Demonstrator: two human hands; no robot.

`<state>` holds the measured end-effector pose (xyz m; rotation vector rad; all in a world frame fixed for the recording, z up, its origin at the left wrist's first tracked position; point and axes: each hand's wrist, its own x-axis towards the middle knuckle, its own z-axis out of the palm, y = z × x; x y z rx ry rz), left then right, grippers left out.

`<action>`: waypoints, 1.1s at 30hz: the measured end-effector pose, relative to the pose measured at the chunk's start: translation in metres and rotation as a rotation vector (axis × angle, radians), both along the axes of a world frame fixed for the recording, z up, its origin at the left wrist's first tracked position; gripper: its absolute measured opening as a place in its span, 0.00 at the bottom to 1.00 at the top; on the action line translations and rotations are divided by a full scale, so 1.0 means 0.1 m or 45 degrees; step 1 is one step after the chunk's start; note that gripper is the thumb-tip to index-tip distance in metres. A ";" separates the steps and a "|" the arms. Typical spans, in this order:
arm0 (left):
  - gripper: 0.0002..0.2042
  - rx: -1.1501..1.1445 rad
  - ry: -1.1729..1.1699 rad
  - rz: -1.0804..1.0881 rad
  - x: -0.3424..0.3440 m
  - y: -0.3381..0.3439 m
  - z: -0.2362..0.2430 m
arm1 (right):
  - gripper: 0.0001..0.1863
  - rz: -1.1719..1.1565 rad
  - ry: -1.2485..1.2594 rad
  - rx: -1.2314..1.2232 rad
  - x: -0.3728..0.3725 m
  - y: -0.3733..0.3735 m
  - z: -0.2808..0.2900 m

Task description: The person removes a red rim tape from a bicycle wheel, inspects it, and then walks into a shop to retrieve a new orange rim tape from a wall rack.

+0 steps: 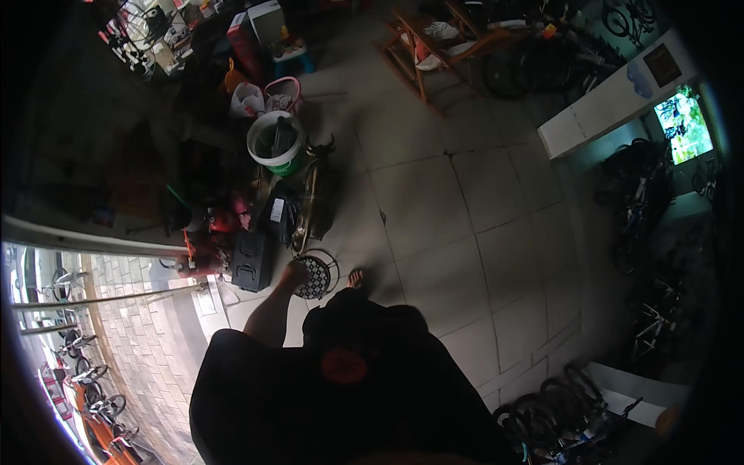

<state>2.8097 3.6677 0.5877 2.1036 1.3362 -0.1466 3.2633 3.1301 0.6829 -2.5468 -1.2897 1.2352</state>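
My left arm reaches down from a dark sleeve, and my left hand [294, 273] is closed at the left rim of a small round stool [316, 277]. The stool has a black-and-white checked seat with a metal ring showing around it. The fingers are partly hidden in shadow. No part of my right hand shows. To the right of the stool is a sandalled foot [356, 278]. A black hard case [252, 262] stands just left of my left hand, and a brass-coloured bull figure [308, 205] is beyond the stool.
Farther off stand a white and green bucket [276, 143] and a pink basket [283, 94]. A wooden folding chair [426, 50] is at the back. Bicycles [558, 411] line the right side. At left, a doorway opens onto brick paving [139, 333].
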 end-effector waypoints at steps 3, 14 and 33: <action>0.06 0.503 0.062 -0.343 0.48 1.13 0.16 | 0.14 -0.248 0.116 -0.055 0.31 0.60 -0.27; 0.10 0.374 0.284 -0.370 0.76 1.53 -0.15 | 0.16 0.458 -0.008 0.359 2.16 2.41 -1.64; 0.15 -0.626 0.146 0.799 2.58 2.82 0.02 | 0.12 -0.497 0.292 -0.054 4.71 9.20 0.13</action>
